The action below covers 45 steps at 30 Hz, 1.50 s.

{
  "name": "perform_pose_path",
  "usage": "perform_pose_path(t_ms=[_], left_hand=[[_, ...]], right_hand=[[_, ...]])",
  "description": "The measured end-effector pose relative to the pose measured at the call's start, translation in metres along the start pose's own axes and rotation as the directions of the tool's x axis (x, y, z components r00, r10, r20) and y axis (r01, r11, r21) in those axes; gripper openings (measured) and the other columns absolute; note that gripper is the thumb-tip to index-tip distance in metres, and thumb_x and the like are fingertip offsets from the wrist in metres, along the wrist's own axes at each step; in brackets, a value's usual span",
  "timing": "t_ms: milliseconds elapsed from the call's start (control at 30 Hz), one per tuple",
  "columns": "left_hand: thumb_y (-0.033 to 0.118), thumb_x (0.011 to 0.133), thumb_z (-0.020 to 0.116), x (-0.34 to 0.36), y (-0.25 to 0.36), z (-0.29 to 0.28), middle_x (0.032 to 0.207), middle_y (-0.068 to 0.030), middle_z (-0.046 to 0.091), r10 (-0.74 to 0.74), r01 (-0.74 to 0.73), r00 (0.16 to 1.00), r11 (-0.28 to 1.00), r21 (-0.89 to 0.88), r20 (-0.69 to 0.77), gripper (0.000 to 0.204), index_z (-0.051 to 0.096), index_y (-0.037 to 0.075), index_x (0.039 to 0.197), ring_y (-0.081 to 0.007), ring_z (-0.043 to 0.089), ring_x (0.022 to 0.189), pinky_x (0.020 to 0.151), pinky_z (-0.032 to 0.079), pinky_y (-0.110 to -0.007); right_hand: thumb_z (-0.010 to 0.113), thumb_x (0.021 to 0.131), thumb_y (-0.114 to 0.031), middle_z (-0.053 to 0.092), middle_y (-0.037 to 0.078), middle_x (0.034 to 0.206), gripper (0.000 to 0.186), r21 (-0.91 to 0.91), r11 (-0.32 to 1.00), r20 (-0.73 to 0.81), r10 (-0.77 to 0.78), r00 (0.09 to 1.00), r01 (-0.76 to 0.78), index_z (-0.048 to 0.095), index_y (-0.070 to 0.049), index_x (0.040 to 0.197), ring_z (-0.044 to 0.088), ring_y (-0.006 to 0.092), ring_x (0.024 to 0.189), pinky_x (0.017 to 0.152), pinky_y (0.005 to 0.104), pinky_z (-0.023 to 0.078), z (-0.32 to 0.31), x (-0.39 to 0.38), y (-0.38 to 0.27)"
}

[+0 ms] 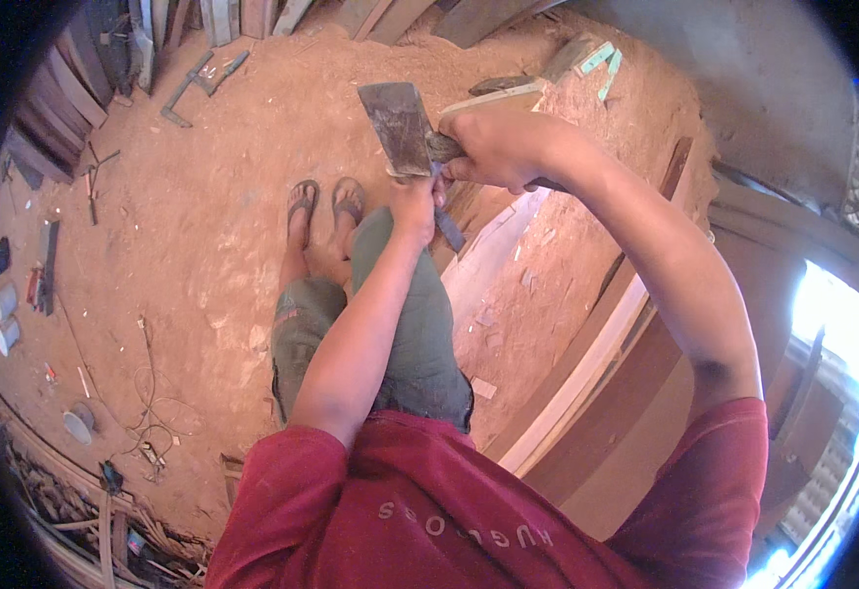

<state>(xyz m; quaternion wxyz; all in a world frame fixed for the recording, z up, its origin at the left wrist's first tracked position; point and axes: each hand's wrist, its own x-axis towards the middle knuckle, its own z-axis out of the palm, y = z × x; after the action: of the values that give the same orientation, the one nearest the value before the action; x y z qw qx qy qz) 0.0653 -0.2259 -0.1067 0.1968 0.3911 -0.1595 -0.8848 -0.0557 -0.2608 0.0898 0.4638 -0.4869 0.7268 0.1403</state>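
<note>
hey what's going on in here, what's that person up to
The person's right hand grips a broad-bladed tool close to its blade, held up over the dirt floor. The left hand is right at the blade's lower edge; a flat grey strip shows beside it, though whether it is held is unclear. A pale board lies below the hands.

The head camera, a wide fisheye, faces steeply down from above your red shirt [429, 491]; your hands [493, 145] register near, the earthen floor [194, 285] farther below.
</note>
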Motion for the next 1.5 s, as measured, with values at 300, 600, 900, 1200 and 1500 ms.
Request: perform_pose_path(t_ms=[300,600,900,1200,1500], left_hand=[[0.013,0.091,0.062,0.057,-0.010,0.003,0.057,-0.0001,0.043,0.123,0.032,0.747,0.975,0.221,-0.653,0.020,0.049,0.012,0.076,-0.0141,0.044,0.044,0.038,0.034,-0.031],[0.022,0.092,0.060,0.033,0.040,0.098,0.060,-0.0009,0.043,-0.036,-0.177,0.942,0.789,-0.589,-0.332,0.018,0.049,0.014,0.080,-0.0136,0.042,0.052,0.047,0.037,-0.029],[0.006,0.085,0.068,-0.034,0.036,0.103,0.066,-0.0003,0.054,0.277,-0.442,0.848,0.841,0.312,0.452,0.018,0.054,0.010,0.075,-0.0107,0.049,0.054,0.052,0.041,-0.027],[0.011,0.082,0.077,-0.089,-0.032,0.069,0.066,0.0014,0.061,0.034,-0.415,0.836,0.693,0.590,0.548,0.015,0.064,0.005,0.078,-0.0074,0.055,0.056,0.051,0.044,-0.025],[0.009,0.082,0.075,-0.100,-0.042,0.054,0.070,0.0002,0.062,0.042,-0.512,0.797,0.576,0.637,0.603,0.012,0.064,0.003,0.082,-0.0085,0.057,0.058,0.052,0.045,-0.026]], right_hand=[[0.063,0.095,-0.029,0.061,0.011,0.063,0.038,0.620,0.752,-0.207,0.434,0.877,-0.226,0.057,0.004,0.113,0.064,0.0193,0.051,0.049,0.0335,0.050,0.067,-0.108,0.008],[0.063,0.096,-0.024,0.059,0.006,0.062,0.033,0.944,0.193,0.021,0.772,0.635,-0.266,0.052,0.002,0.113,0.058,0.0130,0.046,0.044,0.0296,0.046,0.241,-0.199,0.032],[0.063,0.096,-0.021,0.059,0.003,0.066,0.032,0.970,-0.239,0.148,0.703,0.696,0.035,0.052,0.001,0.116,0.057,0.0134,0.047,0.044,0.0299,0.046,0.415,-0.182,-0.003],[0.064,0.096,-0.021,0.059,0.006,0.064,0.034,0.983,-0.098,-0.034,0.731,0.681,0.154,0.052,0.005,0.115,0.058,0.0133,0.049,0.047,0.0304,0.047,0.407,-0.194,-0.025],[0.063,0.096,-0.029,0.063,0.014,0.070,0.048,0.957,0.109,-0.259,0.740,0.621,0.269,0.050,0.008,0.123,0.063,0.0208,0.053,0.053,0.0351,0.050,0.417,-0.209,-0.025]])
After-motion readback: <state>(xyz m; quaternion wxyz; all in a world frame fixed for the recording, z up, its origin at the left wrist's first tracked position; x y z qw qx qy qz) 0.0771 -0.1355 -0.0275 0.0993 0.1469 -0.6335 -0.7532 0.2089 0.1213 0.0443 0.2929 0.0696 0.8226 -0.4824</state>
